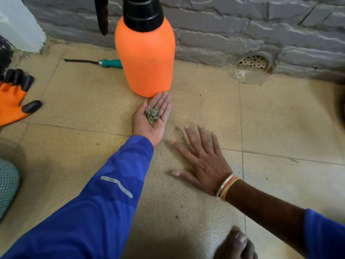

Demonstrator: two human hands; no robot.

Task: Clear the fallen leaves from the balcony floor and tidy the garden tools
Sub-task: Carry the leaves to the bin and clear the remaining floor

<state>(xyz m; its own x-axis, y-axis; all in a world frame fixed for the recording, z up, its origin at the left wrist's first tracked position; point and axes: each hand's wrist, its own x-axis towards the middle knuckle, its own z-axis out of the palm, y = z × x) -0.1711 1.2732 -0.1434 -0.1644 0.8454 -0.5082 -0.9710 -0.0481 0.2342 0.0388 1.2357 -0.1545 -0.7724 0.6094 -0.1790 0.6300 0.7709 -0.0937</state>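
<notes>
I count two hands in my feed. My left hand [151, 116] lies palm up just in front of the sprayer, fingers relaxed and nearly straight, with one small clump of dry green leaves [152, 115] cupped in the palm. My right hand [200, 163] is spread flat, all five fingers splayed apart over the tiled floor [280, 118] and holding nothing. A few dark soil streaks [180, 131] sit just beyond its fingertips, blurred. There is one orange sprayer [145, 57] standing upright by the stone wall, its black cap cut off by the top edge. One hand tool [97, 62] with a teal handle lies on the floor to the left of it; the handle's end is hidden behind the sprayer and I cannot make out the thin dark blade's shape. One orange glove [13, 98] with black fingertips lies at the far left, partly out of frame. One round drain grille [253, 62] sits at the wall's foot. A stack of thin bangles [226, 186] circles my right wrist; I cannot count them.
</notes>
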